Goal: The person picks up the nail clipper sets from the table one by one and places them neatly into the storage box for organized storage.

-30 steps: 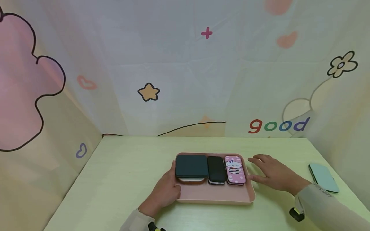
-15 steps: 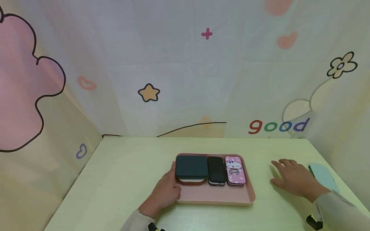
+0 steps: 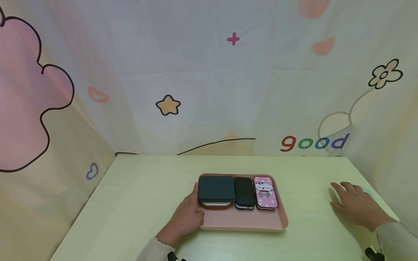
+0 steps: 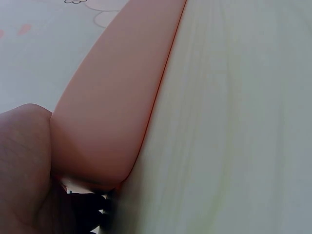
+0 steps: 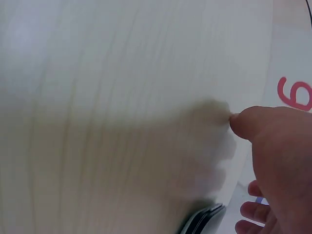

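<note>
My left hand grips the left side of a pink tray; the left wrist view shows the tray's outer wall beside that hand. At the tray's left lies a stack topped by a dark teal flat rectangular thing, with white and brown edges under it. Beside it are a black phone-like slab and a pink one with a cartoon cat. My right hand, fingers spread and holding nothing, is over a mint-green flat phone-like thing, mostly hidden by the hand; its dark edge shows in the right wrist view.
The pale wooden table reaches back to a printed curtain with a star, hearts and the word "good". Curtain also stands along the left and right sides. Bare tabletop lies left of the tray and between it and my right hand.
My right hand has moved right, from the tray's right edge to over the mint-green thing, which it now mostly covers. My left hand and the tray have stayed in place.
</note>
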